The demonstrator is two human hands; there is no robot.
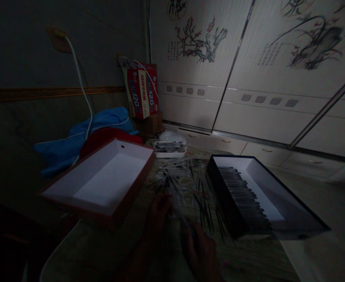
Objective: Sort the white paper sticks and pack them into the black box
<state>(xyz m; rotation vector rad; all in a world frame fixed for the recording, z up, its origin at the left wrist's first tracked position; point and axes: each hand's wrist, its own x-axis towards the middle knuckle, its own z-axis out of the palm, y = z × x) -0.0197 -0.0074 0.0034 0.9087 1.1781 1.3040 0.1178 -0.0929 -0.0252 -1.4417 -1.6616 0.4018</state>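
My left hand [158, 211] is closed near the middle of the table, its fingertips pinched together. Whatever they hold is too dark and small to make out. My right hand [201, 248], lower and to the right, is curled round a pale, see-through pen barrel [182, 213] that points up and away toward the left hand. Just beyond both hands lies a loose spread of pen parts: clear tubes [178, 171] and thin dark sticks like refills [204, 209]. Several dark-tipped pens [243, 192] lie side by side in a row inside the black box [219, 192] on the right.
A red-brown box [131, 199] with a white inside stands at the left. At the far end a white tray [171, 154] holds more pens beside a clear plastic bag [172, 136]. Blue cloth [72, 145], a red carton [143, 92] and sliding cabinet doors [196, 109] lie behind.
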